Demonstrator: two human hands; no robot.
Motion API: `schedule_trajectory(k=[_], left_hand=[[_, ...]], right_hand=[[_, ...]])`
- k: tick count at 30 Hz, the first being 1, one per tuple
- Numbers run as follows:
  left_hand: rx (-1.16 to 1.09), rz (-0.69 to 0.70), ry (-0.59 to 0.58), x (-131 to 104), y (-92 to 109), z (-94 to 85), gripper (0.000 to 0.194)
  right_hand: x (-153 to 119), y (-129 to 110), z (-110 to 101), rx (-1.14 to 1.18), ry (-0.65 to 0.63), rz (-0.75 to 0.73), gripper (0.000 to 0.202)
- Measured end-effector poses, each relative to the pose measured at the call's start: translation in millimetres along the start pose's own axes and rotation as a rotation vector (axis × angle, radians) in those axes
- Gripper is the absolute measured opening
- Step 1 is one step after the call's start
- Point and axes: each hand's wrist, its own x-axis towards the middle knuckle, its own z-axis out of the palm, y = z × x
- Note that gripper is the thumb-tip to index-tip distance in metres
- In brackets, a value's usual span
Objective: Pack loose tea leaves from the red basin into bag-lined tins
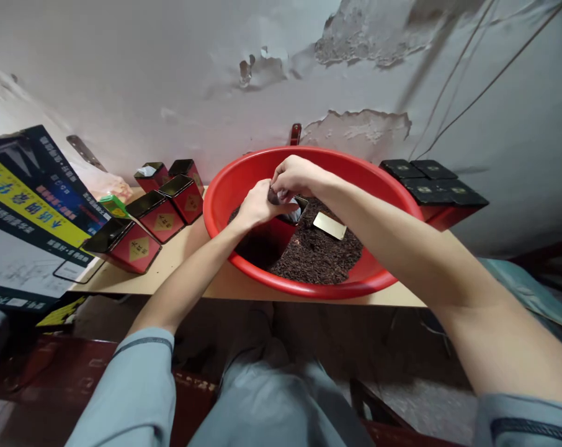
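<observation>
A large red basin (pixel 309 290) on the table holds a heap of dark, dry loose leaves (pixel 309 259). Inside it, toward the left, stands a red tin (pixel 274 231) with a whitish bag showing at its mouth. Above this tin my left hand (pixel 258 203) and my right hand (pixel 294 176) meet, fingers closed around the top of the bag (pixel 274 195), which looks dark between them. My fingers partly cover it. A flat gold-coloured lid (pixel 330 226) lies on the leaves, right of the tin.
Several red tins with black tops (pixel 157 216) stand on the table (pixel 188 273) left of the basin. More black-lidded tins (pixel 432 180) are grouped at the right. A large printed box (pixel 34 217) leans at the far left. Behind is a peeling wall (pixel 169 68).
</observation>
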Motion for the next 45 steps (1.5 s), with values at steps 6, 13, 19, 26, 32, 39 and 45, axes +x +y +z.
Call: schedule_trajectory(k=[6,13,19,26,32,39,45], left_hand=[[-0.063,0.062,-0.021,2.9,-3.4,-22.0,0.071],[-0.316,-0.018,-0.032,1.3,-20.0,-27.3,0.026],[-0.336,0.034,-0.07,-5.0,-32.8,-35.3,0.019],[-0.1,0.255,-0.027,-3.7,-33.8,-26.7,0.014],[-0.047,0.22,0.02,-5.9,-27.1,-12.7,0.018],[0.013,0.224,0.049,-6.1,-30.8,-12.3,0.036],[-0.087,0.167,-0.001,-11.6,-34.5,-21.8,0.019]], right_hand=[[-6.2,-4.9,-6.0,0.126,-0.107,-0.02,0.025],[-5.4,-18.1,-1.2,-0.153,-0.124,-0.323,0.012],[-6.9,-3.2,1.6,-0.767,-0.203,-0.996,0.017],[-14.9,29.8,-15.4,-0.903,-0.272,-1.099,0.034],[-22.7,31.4,-3.7,-0.333,0.241,-0.433,0.046],[-18.1,19.2,20.1,0.028,-0.026,-0.067,0.048],[-22.5,18.3,4.0,-0.578,0.021,-0.62,0.017]])
